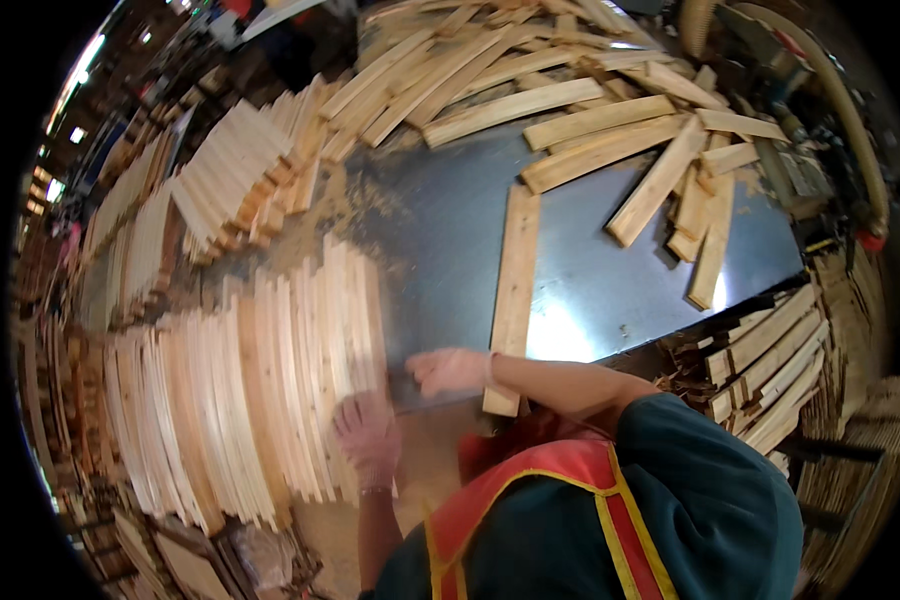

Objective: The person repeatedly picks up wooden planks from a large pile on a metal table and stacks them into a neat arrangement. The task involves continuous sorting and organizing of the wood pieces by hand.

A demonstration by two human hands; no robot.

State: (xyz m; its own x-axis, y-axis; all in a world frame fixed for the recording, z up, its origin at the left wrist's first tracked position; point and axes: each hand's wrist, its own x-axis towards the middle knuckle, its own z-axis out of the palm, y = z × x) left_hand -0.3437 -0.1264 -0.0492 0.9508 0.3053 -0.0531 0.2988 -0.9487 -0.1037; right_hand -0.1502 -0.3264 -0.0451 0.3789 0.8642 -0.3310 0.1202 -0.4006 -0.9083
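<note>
A long row of light wooden strips (pixel 240 390) stands packed side by side on the left, their long sides pressed together. My left hand (pixel 369 438), in a pale pinkish glove, rests against the near right end of that row, fingers spread on the wood. Just right of the row is my right hand (pixel 448 371), also gloved and a little blurred. Its fingers stretch left toward the last strips, above the table's near edge, with nothing visible in them. Beside my right forearm, a single wooden board (pixel 516 270) lies lengthwise on the metal tabletop (pixel 435 240), partly under the arm.
Loose boards (pixel 560 110) are heaped across the far side of the table. More stacked strips (pixel 235 165) stand at the far left, with sawdust (pixel 360 205) nearby. Split wood pieces (pixel 770 365) are piled at the right, below a flexible hose (pixel 850 110).
</note>
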